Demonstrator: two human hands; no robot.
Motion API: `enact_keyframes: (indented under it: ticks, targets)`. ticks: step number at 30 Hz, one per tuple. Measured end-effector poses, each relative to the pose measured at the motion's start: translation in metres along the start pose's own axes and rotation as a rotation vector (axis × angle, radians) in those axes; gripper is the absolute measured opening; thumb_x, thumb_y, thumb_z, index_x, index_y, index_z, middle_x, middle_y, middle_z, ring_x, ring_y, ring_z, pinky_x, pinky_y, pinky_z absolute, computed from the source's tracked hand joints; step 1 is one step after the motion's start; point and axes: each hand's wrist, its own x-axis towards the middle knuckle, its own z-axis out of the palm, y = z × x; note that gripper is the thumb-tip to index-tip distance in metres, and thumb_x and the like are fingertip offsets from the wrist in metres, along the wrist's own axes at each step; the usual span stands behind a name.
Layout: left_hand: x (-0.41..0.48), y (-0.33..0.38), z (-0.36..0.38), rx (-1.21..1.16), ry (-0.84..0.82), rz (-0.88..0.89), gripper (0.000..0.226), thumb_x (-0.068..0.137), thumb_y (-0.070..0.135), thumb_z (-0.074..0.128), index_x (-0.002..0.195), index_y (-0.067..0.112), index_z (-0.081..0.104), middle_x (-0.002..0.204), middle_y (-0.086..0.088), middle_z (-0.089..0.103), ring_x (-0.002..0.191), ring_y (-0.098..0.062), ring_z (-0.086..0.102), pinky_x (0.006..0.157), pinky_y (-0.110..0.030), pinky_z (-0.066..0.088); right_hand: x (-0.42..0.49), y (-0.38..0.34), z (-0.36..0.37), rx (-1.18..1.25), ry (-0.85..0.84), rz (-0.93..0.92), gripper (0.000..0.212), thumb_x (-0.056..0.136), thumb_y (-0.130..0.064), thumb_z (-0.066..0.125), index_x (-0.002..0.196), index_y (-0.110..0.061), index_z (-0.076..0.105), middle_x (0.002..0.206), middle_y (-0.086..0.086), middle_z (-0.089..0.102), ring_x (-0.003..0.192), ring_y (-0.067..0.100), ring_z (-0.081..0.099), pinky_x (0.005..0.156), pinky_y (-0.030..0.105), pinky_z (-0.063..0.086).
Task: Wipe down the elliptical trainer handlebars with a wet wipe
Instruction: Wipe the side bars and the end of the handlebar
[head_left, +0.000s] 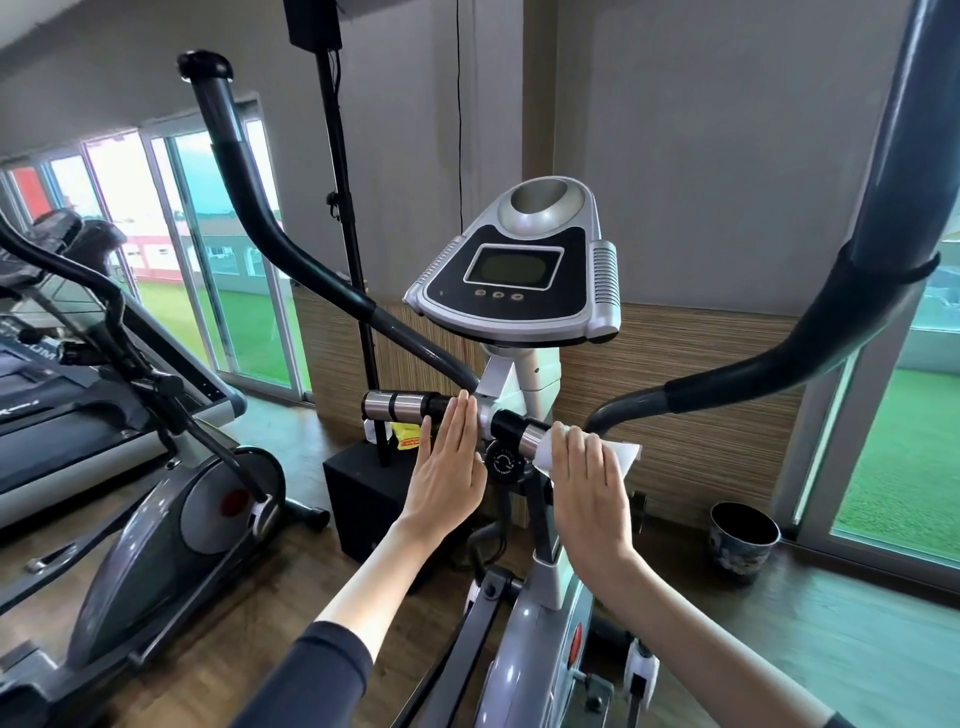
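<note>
At centre frame the right hand lies flat, pressing a white wet wipe onto the short chrome-and-black handlebar. The left hand, fingers straight, touches its middle. Wiping looks underway; the long dark swing handles likely remain.

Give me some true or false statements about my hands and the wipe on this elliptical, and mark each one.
The right hand presses the wet wipe onto the right grip of the short bar. True.
The left hand grips the tall swing handle. False: it lies flat, fingers straight, against the short bar beside the centre post.
The console screen shows digits. False: it is blank.
A dark pot stands on the floor at the right. True.
</note>
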Motion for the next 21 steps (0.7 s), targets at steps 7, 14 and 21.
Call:
enact_keyframes:
  ticks: [7, 14, 21]
  targets:
    - [-0.002, 0.001, 0.004, 0.034, 0.034, -0.003, 0.068, 0.093, 0.023, 0.026, 0.15, 0.013, -0.009, 0.161, -0.003, -0.004, 0.148, -0.013, -0.007, 0.118, -0.039, -0.007, 0.01, -0.003, -0.004, 0.038, -0.036, -0.043, 0.051, 0.091, -0.011, 0.036, 0.141, -0.003, 0.033, 0.129, 0.012, 0.054, 0.114, 0.026, 0.055, 0.099, 0.035, 0.044]
    - [-0.003, 0.003, 0.007, 0.053, 0.047, -0.001, 0.07, 0.096, 0.02, 0.032, 0.151, 0.012, -0.01, 0.16, -0.003, -0.007, 0.147, -0.012, -0.011, 0.117, -0.038, -0.012, -0.017, 0.028, -0.001, 0.013, 0.031, -0.067, 0.05, 0.098, -0.007, 0.011, 0.145, 0.001, 0.023, 0.136, 0.015, 0.048, 0.119, 0.028, 0.052, 0.102, 0.037, 0.041]
    - [-0.002, 0.002, 0.015, 0.117, 0.123, 0.006, 0.068, 0.097, 0.019, 0.039, 0.152, 0.01, 0.0, 0.161, -0.009, 0.01, 0.148, -0.017, 0.003, 0.117, -0.043, -0.001, -0.02, 0.03, 0.009, 0.073, 0.119, -0.062, 0.051, 0.094, -0.009, 0.025, 0.144, -0.001, 0.028, 0.135, 0.015, 0.051, 0.119, 0.029, 0.054, 0.102, 0.037, 0.042]
